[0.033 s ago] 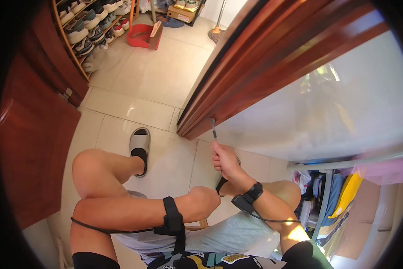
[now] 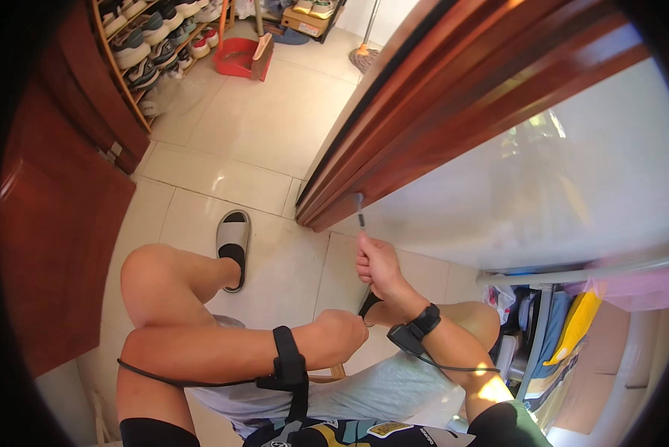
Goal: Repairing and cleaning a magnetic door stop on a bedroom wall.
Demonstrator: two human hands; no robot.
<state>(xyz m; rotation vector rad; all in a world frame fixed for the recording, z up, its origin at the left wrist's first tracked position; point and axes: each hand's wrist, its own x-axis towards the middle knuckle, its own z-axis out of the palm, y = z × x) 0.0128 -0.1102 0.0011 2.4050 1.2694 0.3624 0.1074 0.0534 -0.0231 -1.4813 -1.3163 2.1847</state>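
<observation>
My right hand (image 2: 379, 264) is closed around the lower end of a slim brush-like tool (image 2: 362, 219) with a dark band on its shaft. Its pale grey tip touches the lower part of the reddish-brown wooden door frame (image 2: 394, 141), beside the white wall panel (image 2: 528, 179). My left hand (image 2: 338, 339) is curled closed above my lap, between my knees. Its fingers face away, so I cannot see whether anything is inside. Each wrist carries a black strap with a small device and a cable.
A brown wooden door (image 2: 66, 223) stands at the left. Beyond the doorway are a shoe rack (image 2: 137, 89), a red dustpan (image 2: 238, 63) and a mop (image 2: 363, 56). A grey-railed rack (image 2: 539, 328) with folded things stands at the right. My slippered foot (image 2: 234, 246) rests on the tiles.
My right hand and the brush-like tool have shifted very slightly to the right, the tip staying on the door frame. The view has moved slightly too; my left hand is almost unchanged.
</observation>
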